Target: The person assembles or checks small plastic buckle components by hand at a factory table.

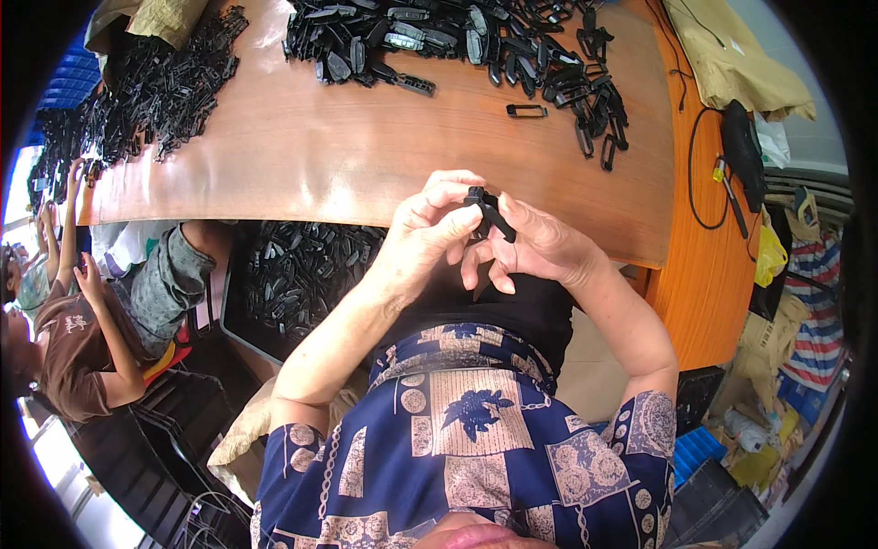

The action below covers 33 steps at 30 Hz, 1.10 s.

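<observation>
A small black plastic clip-like part (498,224), with a longer piece standing out at an angle, is held up in front of me near the table's front edge. My left hand (430,220) pinches its upper left end between thumb and fingers. From the other side my right hand (544,240) has its thumb and fingers closed about the longer piece; its lower fingers are curled loosely below. On the table ahead lies a large heap of similar black plastic parts (439,37), and a single narrow black frame (527,111) lies apart from it.
Another heap of small black parts (174,82) covers the far left of the wooden table (366,146). Below the edge stands a black bin (302,274) full of parts. People sit working at left, one in a brown shirt (78,352). A cabled tool (736,210) lies at right.
</observation>
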Each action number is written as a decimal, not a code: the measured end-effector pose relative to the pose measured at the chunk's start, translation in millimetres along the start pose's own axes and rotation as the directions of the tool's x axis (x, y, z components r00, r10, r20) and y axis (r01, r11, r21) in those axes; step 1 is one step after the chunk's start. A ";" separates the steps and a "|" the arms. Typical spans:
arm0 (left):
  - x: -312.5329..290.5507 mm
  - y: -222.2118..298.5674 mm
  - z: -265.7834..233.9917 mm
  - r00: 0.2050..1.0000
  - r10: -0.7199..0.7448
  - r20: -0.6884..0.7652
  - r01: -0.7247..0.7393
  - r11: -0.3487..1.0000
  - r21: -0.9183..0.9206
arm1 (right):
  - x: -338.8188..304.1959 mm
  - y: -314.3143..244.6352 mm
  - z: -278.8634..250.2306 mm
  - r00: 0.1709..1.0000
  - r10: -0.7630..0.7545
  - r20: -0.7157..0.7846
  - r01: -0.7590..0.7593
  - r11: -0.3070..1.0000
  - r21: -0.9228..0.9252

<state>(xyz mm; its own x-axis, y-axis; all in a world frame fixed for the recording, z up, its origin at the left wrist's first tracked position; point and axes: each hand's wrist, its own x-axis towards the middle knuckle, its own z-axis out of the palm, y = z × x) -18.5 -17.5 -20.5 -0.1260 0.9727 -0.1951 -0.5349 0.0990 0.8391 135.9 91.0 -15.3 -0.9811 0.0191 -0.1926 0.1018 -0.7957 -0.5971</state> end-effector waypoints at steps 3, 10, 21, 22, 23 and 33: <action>6.8 -3.6 2.7 0.999 0.003 -0.051 -0.008 0.994 -0.109 | 2.0 0.1 1.7 0.998 -0.059 -0.036 0.060 0.997 0.053; 24.1 5.0 0.7 0.997 -0.031 0.065 0.037 0.995 -0.097 | 14.6 0.3 3.2 0.947 -0.153 -0.283 0.135 0.988 -0.081; 120.9 55.1 -53.3 0.893 0.359 0.273 -0.165 -0.303 0.939 | 20.2 -74.7 -63.3 0.814 -0.574 0.085 -0.373 -0.629 -0.682; 126.2 53.7 -55.9 0.891 0.289 0.351 -0.167 -0.510 0.844 | 23.6 -74.6 -64.9 0.840 -0.534 0.098 -0.352 -0.673 -0.651; 129.2 54.2 -58.1 0.891 0.289 0.350 -0.164 -0.515 0.842 | 25.7 -73.4 -64.1 0.864 -0.491 0.110 -0.326 -0.713 -0.621; 74.8 23.8 -40.1 0.972 0.232 -0.024 -0.149 0.695 0.704 | 15.2 -43.4 -32.0 0.641 -0.689 -0.338 0.511 0.712 -0.482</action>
<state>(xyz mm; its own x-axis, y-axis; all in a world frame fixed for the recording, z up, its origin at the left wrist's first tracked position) -74.2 49.2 -35.4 -0.2666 0.9638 -0.0069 0.2351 0.0720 0.9693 121.8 145.2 -17.2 -0.6434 0.7651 0.0248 -0.3493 -0.2645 -0.8989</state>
